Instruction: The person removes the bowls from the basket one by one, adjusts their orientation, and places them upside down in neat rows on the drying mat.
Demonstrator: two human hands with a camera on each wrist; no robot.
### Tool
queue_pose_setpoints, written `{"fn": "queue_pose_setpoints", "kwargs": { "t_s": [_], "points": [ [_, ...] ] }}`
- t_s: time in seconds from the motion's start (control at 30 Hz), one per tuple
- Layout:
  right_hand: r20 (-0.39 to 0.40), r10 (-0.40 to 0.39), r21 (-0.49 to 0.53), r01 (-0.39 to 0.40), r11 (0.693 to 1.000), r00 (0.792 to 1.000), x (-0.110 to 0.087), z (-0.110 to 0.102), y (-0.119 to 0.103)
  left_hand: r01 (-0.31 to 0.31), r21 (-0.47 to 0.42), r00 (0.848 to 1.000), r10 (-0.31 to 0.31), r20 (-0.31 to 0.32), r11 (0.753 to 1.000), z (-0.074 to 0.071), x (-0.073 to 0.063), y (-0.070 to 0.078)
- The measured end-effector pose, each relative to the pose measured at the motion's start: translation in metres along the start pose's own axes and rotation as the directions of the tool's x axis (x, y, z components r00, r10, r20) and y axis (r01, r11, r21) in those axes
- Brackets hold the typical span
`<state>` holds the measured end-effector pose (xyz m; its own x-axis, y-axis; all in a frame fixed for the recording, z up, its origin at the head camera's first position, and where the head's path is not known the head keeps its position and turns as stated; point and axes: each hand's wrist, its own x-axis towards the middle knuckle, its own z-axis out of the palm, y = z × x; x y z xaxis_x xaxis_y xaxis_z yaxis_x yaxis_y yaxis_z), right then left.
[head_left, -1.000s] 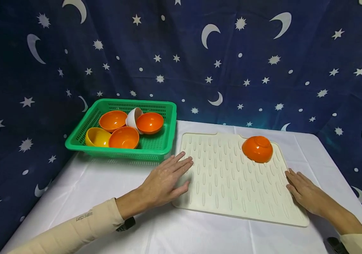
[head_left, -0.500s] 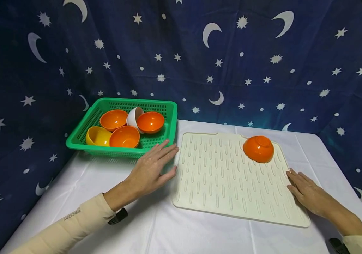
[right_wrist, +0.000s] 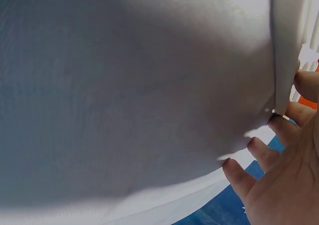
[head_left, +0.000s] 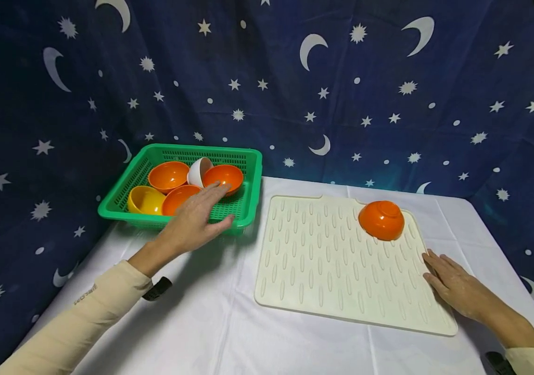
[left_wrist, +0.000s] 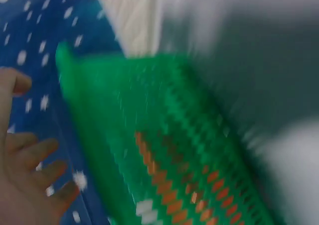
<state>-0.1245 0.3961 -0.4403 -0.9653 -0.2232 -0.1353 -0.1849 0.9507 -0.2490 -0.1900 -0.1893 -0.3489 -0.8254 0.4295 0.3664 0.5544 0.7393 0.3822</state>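
Observation:
My left hand [head_left: 194, 221] reaches over the front rim of the green basket [head_left: 250, 205] with fingers extended, holding nothing. Its fingertips overlap an orange bowl [head_left: 222, 176] in the head view, and the hand partly hides a second orange bowl [head_left: 176, 199]. A third orange bowl [head_left: 168, 176], a white bowl [head_left: 198, 171] and a yellow bowl [head_left: 144, 199] share the basket. My right hand [head_left: 456, 286] rests with relaxed fingers at the right edge of the cream drying mat [head_left: 323, 260]. Upside down on the mat's far right part sits another orange bowl [head_left: 381, 221].
A white cloth [head_left: 239, 333] covers the table. Behind it and at the sides hangs a dark blue curtain [head_left: 276, 67] with moons and stars. The basket stands at the back left, beside the mat.
My left hand has moved left and away from me, from the mat's left edge to over the basket. The right hand, the mat and its bowl have stayed in place.

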Motion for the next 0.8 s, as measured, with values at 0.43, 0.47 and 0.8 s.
{"fn": "queue_pose_setpoints", "kwargs": {
  "t_s": [0.43,0.47,0.8],
  "points": [
    [0.01,0.007,0.006,-0.007,1.0,1.0,0.001,0.0,0.0,0.257,-0.357,0.963,-0.205,0.176,0.898,-0.043,0.016,-0.063],
    [0.012,0.008,0.002,-0.008,1.0,1.0,0.001,0.0,0.0,0.256,-0.368,0.963,-0.204,0.174,0.894,-0.045,0.016,-0.067],
    [-0.008,-0.001,-0.01,0.001,1.0,1.0,-0.001,0.002,0.0,0.327,-0.209,0.935,-0.283,0.215,0.921,-0.05,0.013,-0.097]
  ]
}}
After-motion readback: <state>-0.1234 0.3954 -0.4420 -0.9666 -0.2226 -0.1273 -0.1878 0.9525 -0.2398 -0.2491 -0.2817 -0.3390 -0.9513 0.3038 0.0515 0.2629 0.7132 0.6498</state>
